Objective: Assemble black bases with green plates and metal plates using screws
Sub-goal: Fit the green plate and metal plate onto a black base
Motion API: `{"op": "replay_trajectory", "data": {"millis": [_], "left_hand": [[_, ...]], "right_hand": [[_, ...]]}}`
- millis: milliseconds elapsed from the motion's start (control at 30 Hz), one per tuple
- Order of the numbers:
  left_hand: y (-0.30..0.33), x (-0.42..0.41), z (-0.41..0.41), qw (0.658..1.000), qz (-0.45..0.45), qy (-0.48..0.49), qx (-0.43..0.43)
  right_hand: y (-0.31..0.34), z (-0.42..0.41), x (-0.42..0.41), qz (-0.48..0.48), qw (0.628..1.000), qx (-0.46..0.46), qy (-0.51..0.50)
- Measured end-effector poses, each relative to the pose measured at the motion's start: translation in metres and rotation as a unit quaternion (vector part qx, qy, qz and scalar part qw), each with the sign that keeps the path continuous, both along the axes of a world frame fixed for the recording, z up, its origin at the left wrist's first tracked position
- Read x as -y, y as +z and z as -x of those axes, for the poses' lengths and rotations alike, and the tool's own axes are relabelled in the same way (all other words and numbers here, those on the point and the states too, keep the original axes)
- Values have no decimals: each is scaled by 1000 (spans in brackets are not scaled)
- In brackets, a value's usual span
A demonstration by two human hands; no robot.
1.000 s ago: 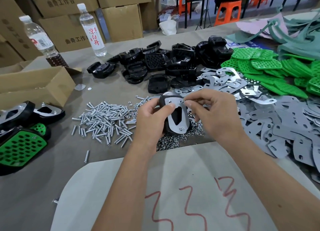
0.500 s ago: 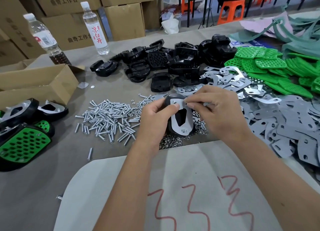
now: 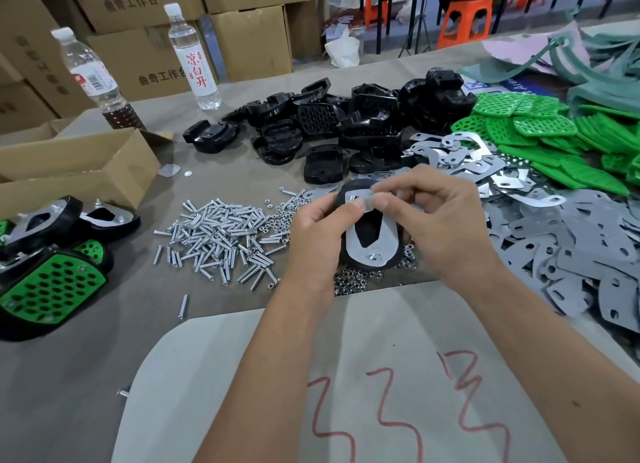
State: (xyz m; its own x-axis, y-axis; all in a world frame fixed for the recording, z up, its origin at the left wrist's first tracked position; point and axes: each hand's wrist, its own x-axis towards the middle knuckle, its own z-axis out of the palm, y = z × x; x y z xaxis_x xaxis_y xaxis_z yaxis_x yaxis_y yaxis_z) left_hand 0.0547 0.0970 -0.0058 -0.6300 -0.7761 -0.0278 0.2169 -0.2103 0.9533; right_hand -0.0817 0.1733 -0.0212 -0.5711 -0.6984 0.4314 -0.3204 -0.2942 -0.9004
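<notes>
A black base (image 3: 372, 229) with a metal plate (image 3: 382, 246) laid on it is held just above the table's middle. My left hand (image 3: 320, 235) grips its left side, thumb on the plate's top edge. My right hand (image 3: 440, 216) pinches the plate's upper right corner; whether a screw or nut is between the fingers is hidden. One screw head shows at the plate's lower end. Loose screws (image 3: 225, 235) lie left of my hands, and nuts (image 3: 356, 280) lie under the base.
Black bases (image 3: 346, 123) are piled at the back, metal plates (image 3: 460, 157) and grey plates (image 3: 588, 254) to the right, green plates (image 3: 540, 130) at far right. Finished assemblies (image 3: 52, 282) lie at left by a cardboard box (image 3: 79, 168). Two bottles (image 3: 194, 57) stand behind.
Both hands and the held base stay in about the same place. My right fingers have shifted slightly along the plate's top corner. The camera has tilted a little.
</notes>
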Motion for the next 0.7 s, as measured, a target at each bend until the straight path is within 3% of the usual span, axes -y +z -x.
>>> {"op": "replay_trajectory", "data": {"millis": [200, 367, 533, 600, 700], "left_hand": [[-1, 4, 4, 992, -83, 93, 2], [-5, 5, 5, 995, -55, 82, 23], [-4, 7, 5, 991, -76, 106, 25], [-5, 6, 4, 993, -51, 96, 37], [-6, 3, 5, 995, 26, 81, 46]], "right_hand": [[1, -4, -3, 23, 997, 67, 34], [-3, -7, -1, -20, 994, 90, 54], [2, -1, -5, 13, 991, 132, -32], [1, 2, -5, -3, 997, 55, -47], [0, 1, -3, -63, 989, -130, -42]]}}
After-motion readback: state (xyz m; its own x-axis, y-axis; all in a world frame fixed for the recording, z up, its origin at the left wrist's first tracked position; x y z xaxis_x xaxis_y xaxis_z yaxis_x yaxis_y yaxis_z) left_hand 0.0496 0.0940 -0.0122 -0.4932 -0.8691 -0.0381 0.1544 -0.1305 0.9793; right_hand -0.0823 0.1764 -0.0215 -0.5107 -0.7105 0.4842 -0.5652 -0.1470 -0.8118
